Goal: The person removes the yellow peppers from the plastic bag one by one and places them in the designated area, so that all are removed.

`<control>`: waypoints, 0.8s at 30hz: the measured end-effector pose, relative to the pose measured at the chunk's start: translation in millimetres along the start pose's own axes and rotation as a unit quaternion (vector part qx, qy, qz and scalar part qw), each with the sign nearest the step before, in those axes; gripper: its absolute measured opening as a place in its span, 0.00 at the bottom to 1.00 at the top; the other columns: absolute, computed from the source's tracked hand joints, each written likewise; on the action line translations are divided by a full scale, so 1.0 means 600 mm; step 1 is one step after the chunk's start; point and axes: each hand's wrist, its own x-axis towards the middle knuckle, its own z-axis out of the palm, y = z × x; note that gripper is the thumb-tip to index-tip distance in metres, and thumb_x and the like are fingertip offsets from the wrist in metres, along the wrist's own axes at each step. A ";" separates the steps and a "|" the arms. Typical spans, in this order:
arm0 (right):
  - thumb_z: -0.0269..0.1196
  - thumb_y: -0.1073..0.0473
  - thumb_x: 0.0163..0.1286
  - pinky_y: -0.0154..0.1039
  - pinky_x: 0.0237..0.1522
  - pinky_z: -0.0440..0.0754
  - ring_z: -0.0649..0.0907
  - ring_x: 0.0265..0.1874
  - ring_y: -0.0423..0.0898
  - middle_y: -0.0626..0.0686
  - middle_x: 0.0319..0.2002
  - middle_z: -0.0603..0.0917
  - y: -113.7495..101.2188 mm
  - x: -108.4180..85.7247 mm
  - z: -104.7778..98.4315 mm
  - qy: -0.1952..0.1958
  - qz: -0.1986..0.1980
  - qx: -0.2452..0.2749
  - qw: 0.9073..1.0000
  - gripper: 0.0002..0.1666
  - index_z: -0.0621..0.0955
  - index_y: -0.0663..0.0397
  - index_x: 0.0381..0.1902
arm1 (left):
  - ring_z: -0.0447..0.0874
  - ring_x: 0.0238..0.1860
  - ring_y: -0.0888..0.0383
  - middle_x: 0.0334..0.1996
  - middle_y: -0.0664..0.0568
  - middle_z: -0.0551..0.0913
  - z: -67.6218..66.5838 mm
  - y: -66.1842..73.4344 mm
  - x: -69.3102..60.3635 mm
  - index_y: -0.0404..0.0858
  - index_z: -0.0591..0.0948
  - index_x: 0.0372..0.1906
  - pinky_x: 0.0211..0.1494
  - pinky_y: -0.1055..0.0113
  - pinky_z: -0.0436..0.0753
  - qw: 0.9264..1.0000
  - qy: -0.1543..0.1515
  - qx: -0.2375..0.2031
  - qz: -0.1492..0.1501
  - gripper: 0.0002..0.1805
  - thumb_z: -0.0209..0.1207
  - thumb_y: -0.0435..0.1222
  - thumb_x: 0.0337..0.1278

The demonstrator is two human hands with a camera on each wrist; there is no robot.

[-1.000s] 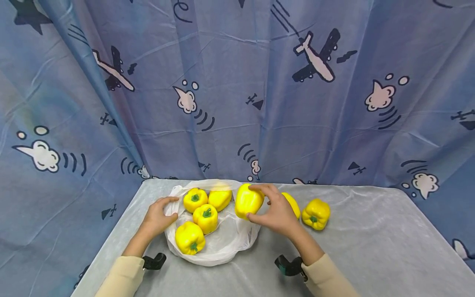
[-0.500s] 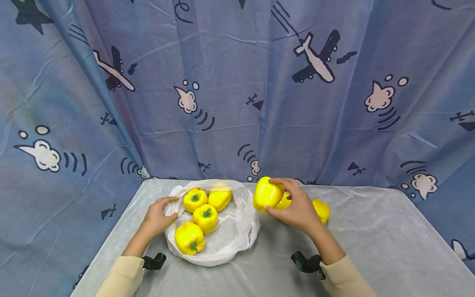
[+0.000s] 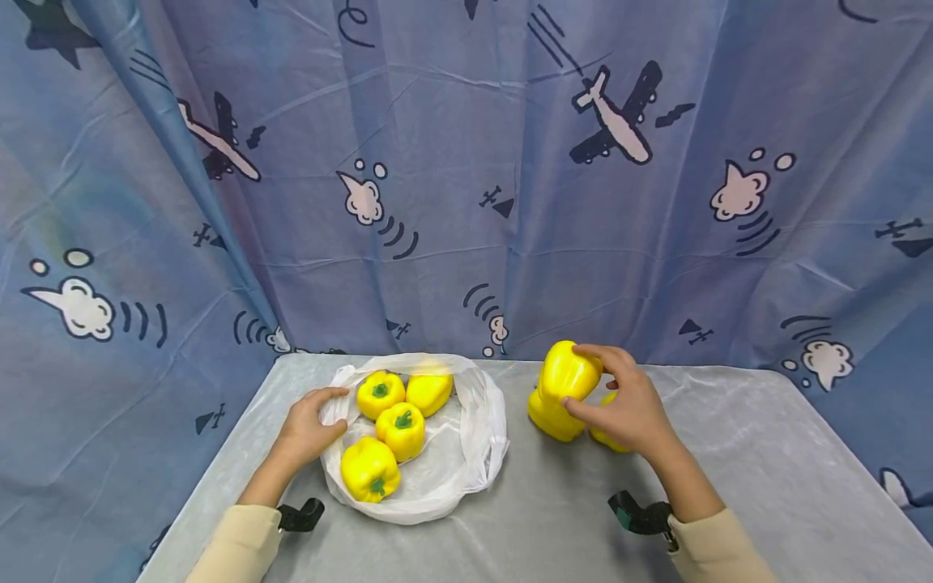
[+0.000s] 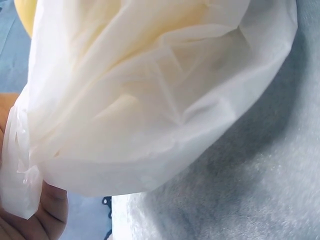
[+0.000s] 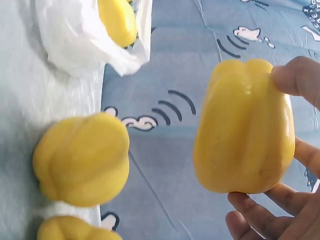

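A yellow bell pepper (image 3: pixel 567 371) is held in the air by my right hand (image 3: pixel 628 402), thumb on one side and fingers on the other. In the right wrist view this bell pepper (image 5: pixel 245 127) hangs apart from the others. Below it on the table lies a second bell pepper (image 3: pixel 554 421); a third bell pepper (image 3: pixel 607 441) is mostly hidden behind my right hand. At the left stands a white plastic bag (image 3: pixel 487 429), mouth open, with several yellow bell peppers (image 3: pixel 401 431) inside. My left hand (image 3: pixel 309 425) pinches the bag's left rim, where the plastic (image 4: pixel 22 185) bunches.
A grey cloth covers the table (image 3: pixel 525 518). Behind its far edge hangs a blue curtain (image 3: pixel 437 202) printed with planes and clouds. A black wrist camera (image 3: pixel 302 515) sits at the left wrist, another black wrist camera (image 3: pixel 641 514) at the right.
My right hand has carried the held bell pepper rightward, from the bag's right edge to above the peppers on the table. The left hand and the bag have stayed put.
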 end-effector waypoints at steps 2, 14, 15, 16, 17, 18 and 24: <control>0.74 0.54 0.51 0.46 0.41 0.77 0.77 0.48 0.55 0.60 0.59 0.74 0.005 -0.002 -0.007 0.004 0.000 -0.004 1.000 0.38 0.75 0.49 0.61 | 0.69 0.65 0.38 0.61 0.36 0.74 0.000 -0.001 -0.001 0.35 0.76 0.60 0.69 0.43 0.68 1.000 0.000 0.001 0.000 0.27 0.62 0.31 0.51; 0.74 0.53 0.51 0.45 0.39 0.75 0.77 0.47 0.58 0.63 0.58 0.73 0.043 -0.020 -0.045 0.009 0.006 -0.047 0.999 0.39 0.75 0.52 0.61 | 0.69 0.65 0.37 0.60 0.35 0.75 0.003 -0.009 0.002 0.34 0.76 0.60 0.69 0.43 0.68 1.000 0.002 0.000 0.006 0.27 0.62 0.32 0.51; 0.74 0.53 0.51 0.45 0.39 0.75 0.77 0.47 0.58 0.63 0.58 0.73 0.046 -0.021 -0.049 0.010 0.007 -0.051 0.999 0.39 0.75 0.53 0.61 | 0.69 0.65 0.37 0.60 0.35 0.75 0.003 -0.009 0.002 0.34 0.76 0.60 0.69 0.43 0.68 1.000 0.002 0.000 0.005 0.27 0.62 0.32 0.51; 0.74 0.53 0.51 0.45 0.39 0.75 0.77 0.47 0.58 0.63 0.58 0.73 0.048 -0.023 -0.053 0.011 0.008 -0.055 0.998 0.39 0.75 0.53 0.61 | 0.69 0.65 0.37 0.60 0.35 0.75 0.003 -0.009 0.002 0.34 0.76 0.60 0.69 0.42 0.68 1.000 0.001 0.001 0.006 0.27 0.62 0.32 0.51; 0.74 0.53 0.51 0.45 0.39 0.75 0.77 0.47 0.58 0.63 0.58 0.73 0.051 -0.024 -0.056 0.011 0.011 -0.058 0.998 0.39 0.74 0.53 0.61 | 0.69 0.65 0.37 0.61 0.35 0.74 0.003 -0.009 0.003 0.34 0.76 0.60 0.69 0.42 0.68 1.000 0.000 0.001 0.006 0.27 0.62 0.32 0.51; 0.74 0.53 0.51 0.45 0.39 0.74 0.77 0.47 0.58 0.63 0.58 0.72 0.053 -0.026 -0.060 0.010 0.015 -0.060 0.998 0.39 0.74 0.52 0.62 | 0.69 0.65 0.37 0.61 0.35 0.74 0.002 -0.010 0.003 0.34 0.76 0.60 0.69 0.42 0.68 1.000 -0.001 0.002 0.006 0.27 0.62 0.32 0.51; 0.74 0.51 0.52 0.48 0.40 0.75 0.76 0.48 0.59 0.64 0.60 0.72 0.074 -0.037 -0.078 0.003 0.030 -0.081 0.996 0.40 0.73 0.52 0.63 | 0.68 0.65 0.36 0.61 0.35 0.74 0.003 -0.012 0.004 0.34 0.76 0.60 0.69 0.42 0.68 1.000 -0.003 0.000 0.009 0.27 0.62 0.31 0.51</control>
